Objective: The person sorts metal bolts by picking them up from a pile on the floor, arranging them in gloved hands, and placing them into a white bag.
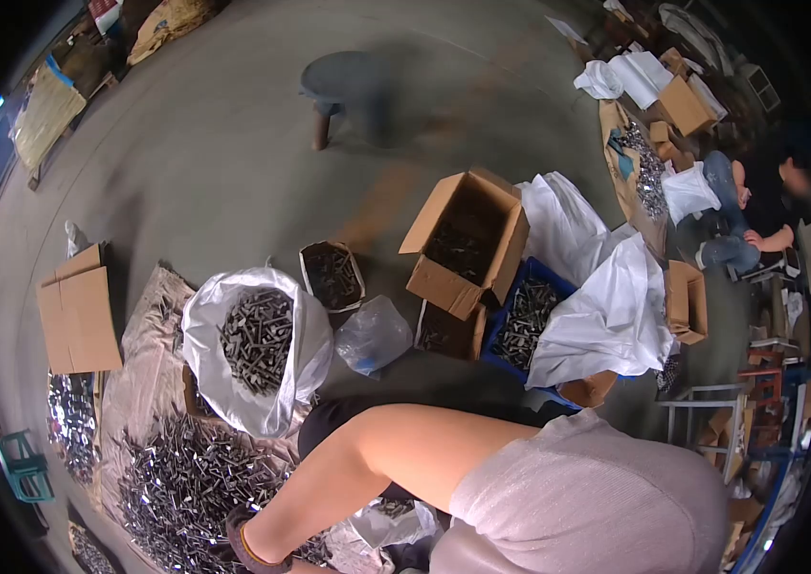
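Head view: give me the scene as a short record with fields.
hand: one at the loose pile, low in frame; grip unclear
hand: dark covering visible at wrist
loose pile: dark and shiny metal pieces, on a spread sheet
open white sack: metal pieces inside
blue crate: metal pieces inside, white sheeting beside it
open carton: dark pieces inside
stool: on the floor
other person: seated, far right

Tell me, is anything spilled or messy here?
The big heap of metal pieces looks spilled: it lies loose on a cloth on the floor, while others sit in a white sack. It may be meant that way. Also, a crumpled white sheet droops over a blue bin.
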Demonstrator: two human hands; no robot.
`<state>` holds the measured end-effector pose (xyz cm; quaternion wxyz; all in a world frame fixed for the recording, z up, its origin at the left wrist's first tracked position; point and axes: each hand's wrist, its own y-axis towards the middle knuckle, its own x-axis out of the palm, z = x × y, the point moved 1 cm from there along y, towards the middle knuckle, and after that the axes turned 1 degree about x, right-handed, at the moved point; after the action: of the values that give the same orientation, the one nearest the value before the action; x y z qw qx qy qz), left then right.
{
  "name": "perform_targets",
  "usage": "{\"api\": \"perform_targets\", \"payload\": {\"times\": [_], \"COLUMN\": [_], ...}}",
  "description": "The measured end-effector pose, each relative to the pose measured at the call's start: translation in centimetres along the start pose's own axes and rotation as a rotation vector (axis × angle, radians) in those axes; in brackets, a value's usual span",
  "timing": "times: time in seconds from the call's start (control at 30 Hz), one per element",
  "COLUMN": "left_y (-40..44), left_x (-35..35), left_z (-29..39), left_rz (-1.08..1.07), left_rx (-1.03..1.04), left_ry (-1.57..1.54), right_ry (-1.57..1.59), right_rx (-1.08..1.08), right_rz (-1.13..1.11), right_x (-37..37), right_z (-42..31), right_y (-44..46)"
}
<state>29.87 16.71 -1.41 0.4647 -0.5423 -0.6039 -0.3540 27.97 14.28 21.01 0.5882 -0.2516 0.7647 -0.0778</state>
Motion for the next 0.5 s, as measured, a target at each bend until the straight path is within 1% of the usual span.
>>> {"api": "perform_targets", "payload": {"times": [0.2,0.37,0.43,0.5], "left_y": [3.4,5.7,6.5,6.1], "left_x": [-1.4,-2.8,-2.6,-1.2], "left_z": [-4.0,-7.8,-8.7,-8.1], "left_rz": [0.004,0.0,-0.02,-0.064], "left_rx": [-0.092,-0.154,-0.153,-0.084], "left_ry": [0.032,0.051,0.07,0.106], "right_ry": [0.078,0.135,0.134,0.097], "right_rx": [0.049,0.077,0.063,-0.015], "right_rz": [0.035,0.052,0.059,0.061], "right_x": [-1.0,-1.2,-0.6,-0.9], "right_z": [2.9,3.6,2.9,2.8], "right_y": [-3.9,-6.1,-8.2,-8.3]}}
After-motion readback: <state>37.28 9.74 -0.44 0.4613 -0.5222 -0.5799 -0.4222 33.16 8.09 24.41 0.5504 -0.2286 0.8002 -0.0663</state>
